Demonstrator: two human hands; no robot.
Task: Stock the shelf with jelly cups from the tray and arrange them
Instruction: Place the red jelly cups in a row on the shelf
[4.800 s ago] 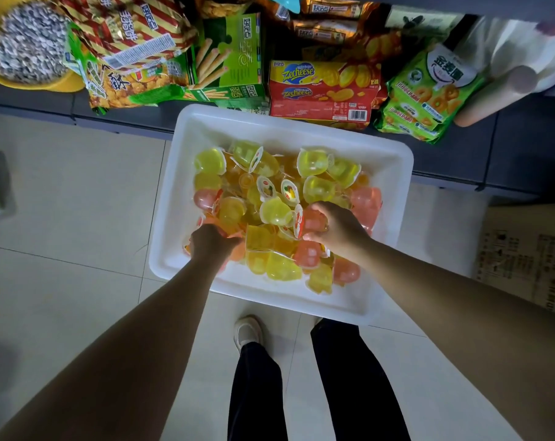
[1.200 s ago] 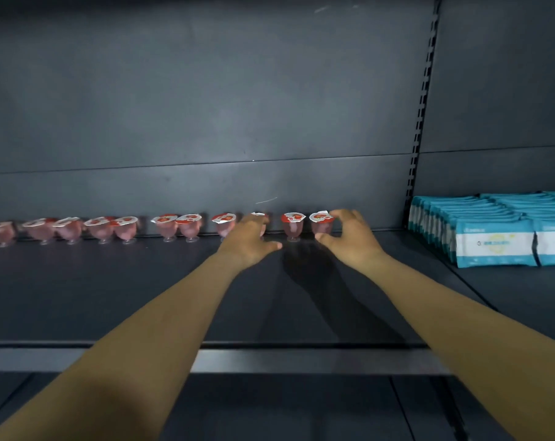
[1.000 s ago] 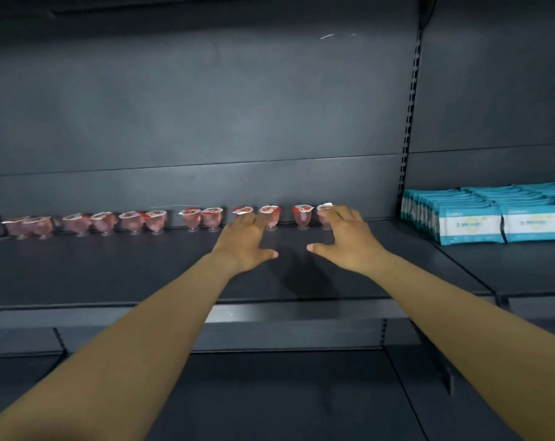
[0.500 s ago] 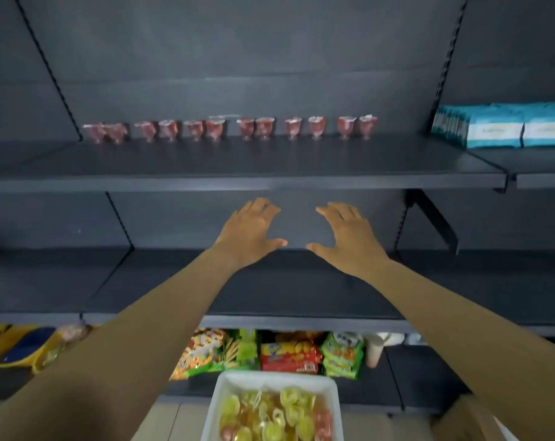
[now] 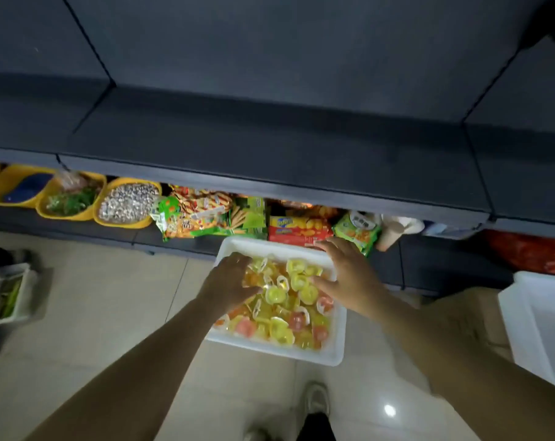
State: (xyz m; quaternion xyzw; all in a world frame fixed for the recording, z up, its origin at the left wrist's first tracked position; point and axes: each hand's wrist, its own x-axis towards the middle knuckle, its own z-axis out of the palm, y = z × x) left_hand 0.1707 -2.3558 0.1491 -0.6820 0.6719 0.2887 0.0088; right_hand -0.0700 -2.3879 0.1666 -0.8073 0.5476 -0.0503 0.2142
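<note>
A white tray (image 5: 304,352) sits on the tiled floor, heaped with yellow, orange and pink jelly cups (image 5: 282,313). My left hand (image 5: 230,280) hovers over the tray's left side, fingers spread, palm down, holding nothing. My right hand (image 5: 349,276) hangs over the tray's right side, also spread and empty. Above the tray runs a dark grey shelf (image 5: 269,148) with nothing on it. The upper shelf with the row of pink cups is out of view.
Snack packs (image 5: 203,214) and a red biscuit box (image 5: 298,229) fill the bottom shelf behind the tray. Yellow tubs (image 5: 126,202) stand at left. Another white tray (image 5: 543,326) is at right, a cardboard box (image 5: 454,310) beside it. My shoes (image 5: 315,399) are below.
My view swung down from the upper shelf with the pink cups to the floor tray. Both empty hands dropped from the shelf to just over the jelly cups.
</note>
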